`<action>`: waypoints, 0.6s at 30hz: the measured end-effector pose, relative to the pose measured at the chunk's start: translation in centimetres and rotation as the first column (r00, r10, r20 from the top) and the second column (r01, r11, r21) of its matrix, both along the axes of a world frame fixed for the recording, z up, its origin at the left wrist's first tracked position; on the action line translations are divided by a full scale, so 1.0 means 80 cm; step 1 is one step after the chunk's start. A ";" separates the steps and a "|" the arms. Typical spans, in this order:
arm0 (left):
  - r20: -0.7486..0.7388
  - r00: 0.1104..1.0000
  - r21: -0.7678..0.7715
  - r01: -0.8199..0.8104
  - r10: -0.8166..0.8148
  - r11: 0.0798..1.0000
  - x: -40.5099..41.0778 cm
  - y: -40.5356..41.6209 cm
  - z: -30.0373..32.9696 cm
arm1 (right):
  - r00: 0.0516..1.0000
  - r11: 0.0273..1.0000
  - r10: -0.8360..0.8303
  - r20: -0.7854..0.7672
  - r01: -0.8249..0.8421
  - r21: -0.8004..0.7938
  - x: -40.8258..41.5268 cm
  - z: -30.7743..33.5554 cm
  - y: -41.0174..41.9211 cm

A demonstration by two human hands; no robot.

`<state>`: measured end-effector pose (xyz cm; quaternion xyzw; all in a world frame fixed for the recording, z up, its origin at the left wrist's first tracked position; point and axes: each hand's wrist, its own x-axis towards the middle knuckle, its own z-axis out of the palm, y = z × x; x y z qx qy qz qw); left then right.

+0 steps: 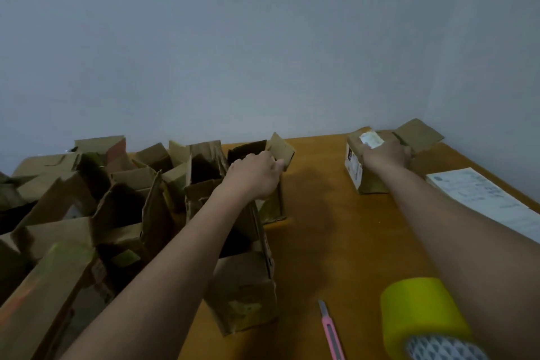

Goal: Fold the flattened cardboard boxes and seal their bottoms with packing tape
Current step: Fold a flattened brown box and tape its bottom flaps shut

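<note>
A person's two bare arms reach forward over an orange-brown table set against a plain grey wall. The left hand rests on the top rim of an upright, open-topped cardboard box, fingers curled over the edge near a raised flap. That box stands at the right edge of a crowded cluster of assembled boxes filling the left side of the table. Well apart, toward the far right corner, the right hand grips a small box with a white label, fingers curled over its top. Near the front edge lie a pink box cutter and, just beside it under the right forearm, a fat roll of yellow packing tape. A stack of printed sheets lies at the right. The boxes look light and fairly stiff, though their creased, worn walls would likely buckle under a hard squeeze; the rim or a folded corner seems the soundest place to take hold.
</note>
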<state>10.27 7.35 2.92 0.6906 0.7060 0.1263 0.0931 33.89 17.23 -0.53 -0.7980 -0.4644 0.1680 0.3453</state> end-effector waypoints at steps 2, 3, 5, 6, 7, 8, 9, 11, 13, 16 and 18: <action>0.029 0.999 -0.016 0.026 -0.026 1.000 -0.002 0.001 -0.002 | 0.999 1.000 -0.006 0.051 0.006 0.005 -0.002 0.002 0.003; 0.037 0.999 -0.022 0.034 -0.033 0.999 -0.003 0.001 -0.003 | 0.998 1.000 0.014 0.064 -0.014 0.006 -0.003 0.003 0.002; 0.047 0.998 -0.027 0.040 -0.039 0.999 -0.003 -0.002 -0.004 | 0.995 0.996 0.090 0.039 -0.091 0.019 -0.005 0.008 -0.001; 0.052 0.998 -0.021 0.046 -0.045 0.999 -0.003 -0.004 -0.003 | 0.990 0.990 0.135 0.030 -0.136 0.024 -0.006 0.011 -0.004; 0.061 0.997 -0.009 0.053 -0.052 0.999 -0.003 -0.007 -0.002 | 0.985 0.985 0.169 0.034 -0.170 0.017 -0.008 0.015 -0.008; 0.074 0.996 0.007 0.059 -0.059 0.998 -0.003 -0.010 -0.001 | 0.980 0.981 0.193 0.037 -0.193 -0.001 -0.011 0.019 -0.014; 0.090 0.994 0.024 0.063 -0.065 0.998 -0.003 -0.014 0.001 | 0.977 0.978 0.210 0.034 -0.209 -0.024 -0.014 0.024 -0.021; 0.116 0.991 0.056 0.066 -0.072 0.996 -0.001 -0.024 0.007 | 0.974 0.972 0.226 -0.032 -0.228 -0.052 -0.022 0.030 -0.034; 0.136 0.987 0.100 0.071 -0.084 0.993 -0.001 -0.038 0.013 | 0.960 0.967 0.244 -0.136 -0.251 -0.042 -0.032 0.033 -0.051; 0.161 0.982 0.180 0.067 -0.096 0.981 -0.004 -0.065 0.016 | 0.934 0.951 0.286 -0.212 -0.304 -0.054 -0.046 0.036 -0.083; 0.170 0.981 0.217 0.057 -0.095 0.974 -0.008 -0.088 0.014 | 0.923 0.943 0.301 -0.240 -0.325 -0.070 -0.055 0.038 -0.107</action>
